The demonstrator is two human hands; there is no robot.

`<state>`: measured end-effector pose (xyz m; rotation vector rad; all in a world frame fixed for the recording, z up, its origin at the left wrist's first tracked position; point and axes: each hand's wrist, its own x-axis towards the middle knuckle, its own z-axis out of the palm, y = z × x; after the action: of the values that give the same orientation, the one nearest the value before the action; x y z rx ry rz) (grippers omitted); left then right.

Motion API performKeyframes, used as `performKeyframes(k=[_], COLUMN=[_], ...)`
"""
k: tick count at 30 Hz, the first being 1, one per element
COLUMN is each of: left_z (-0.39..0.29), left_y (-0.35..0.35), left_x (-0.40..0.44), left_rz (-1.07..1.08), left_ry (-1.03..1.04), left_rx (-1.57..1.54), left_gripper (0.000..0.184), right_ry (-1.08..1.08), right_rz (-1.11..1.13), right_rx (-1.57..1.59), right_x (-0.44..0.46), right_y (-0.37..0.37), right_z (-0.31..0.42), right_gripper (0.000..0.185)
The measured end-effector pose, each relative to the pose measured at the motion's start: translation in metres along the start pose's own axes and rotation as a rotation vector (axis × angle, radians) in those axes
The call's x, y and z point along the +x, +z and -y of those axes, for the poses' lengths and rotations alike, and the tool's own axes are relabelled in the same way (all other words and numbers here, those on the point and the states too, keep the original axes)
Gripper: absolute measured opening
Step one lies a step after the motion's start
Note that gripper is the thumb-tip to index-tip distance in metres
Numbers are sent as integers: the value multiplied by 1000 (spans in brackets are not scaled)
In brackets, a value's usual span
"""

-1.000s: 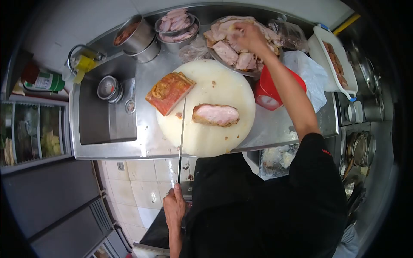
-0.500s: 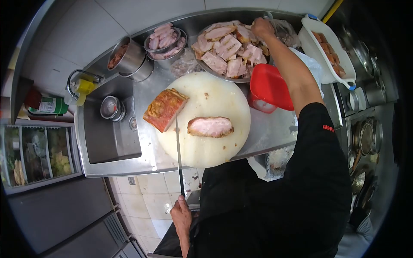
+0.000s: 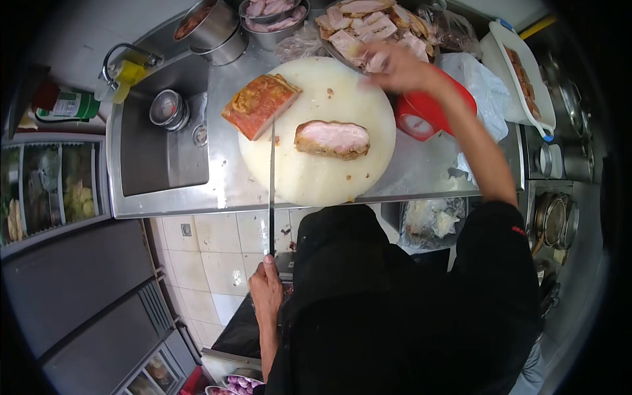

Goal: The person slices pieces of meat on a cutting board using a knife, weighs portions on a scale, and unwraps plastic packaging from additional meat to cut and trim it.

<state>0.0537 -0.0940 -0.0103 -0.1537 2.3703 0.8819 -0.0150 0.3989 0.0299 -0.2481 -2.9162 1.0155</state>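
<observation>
My left hand (image 3: 266,288) is closed on the handle of a long knife (image 3: 272,191), whose blade reaches over the board to the larger meat block. That reddish-brown block (image 3: 261,104) lies on the round white cutting board (image 3: 316,181). Right of the block rests a smaller cut piece (image 3: 332,139), pale pink with a browned edge. Above the board's upper right edge, my right hand (image 3: 401,69) is blurred, its fingers apart and nothing visible in them. It partly covers a large bowl of cut meat (image 3: 375,27) and the red scale (image 3: 428,115).
A sink (image 3: 164,158) with small metal bowls is on the left. Metal pots (image 3: 220,49) and bowls of pale meat (image 3: 276,23) stand at the back. Plastic bags (image 3: 484,85) and a white tray (image 3: 500,72) of brown pieces are on the right.
My right hand has come back from the bowl's far right side towards the board. The view has tilted, so the counter sits higher. My left hand still holds the knife.
</observation>
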Motion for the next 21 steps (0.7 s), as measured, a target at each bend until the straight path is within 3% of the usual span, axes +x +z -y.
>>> performKeyframes(k=[1, 3, 6, 9, 12, 15, 19, 20, 21], left_z=[7, 27, 23, 35, 40, 53, 55, 61, 65], left_y=[0, 0, -5, -9, -14, -18, -26, -24, -24], left_x=[2, 8, 2, 2, 1, 5, 5, 8, 11], left_rz=[-2, -3, 14, -5, 13, 3, 11, 4, -1], left_ry=[27, 85, 30, 72, 43, 45, 54, 63, 74], left_rx=[13, 39, -28, -17, -107, -134, -162, -150, -136], left_gripper=[69, 69, 68, 68, 67, 66, 66, 66, 66], right_ry=[-120, -332, 25, 358, 440, 522, 58, -179, -264], right_rz=[87, 47, 122, -139, -347, -164, -65, -170, -72], right_rx=[-24, -131, -202, -58, 152, 213, -399, -454, -417], right_x=[-14, -40, -57, -62, -72, -74, -59, -48, -32], right_y=[27, 78, 117, 137, 174, 156, 130, 137, 144], right_z=[17, 30, 62, 82, 107, 152, 144, 127, 111], right_gripper=[80, 81, 81, 85, 88, 93, 103, 104, 101])
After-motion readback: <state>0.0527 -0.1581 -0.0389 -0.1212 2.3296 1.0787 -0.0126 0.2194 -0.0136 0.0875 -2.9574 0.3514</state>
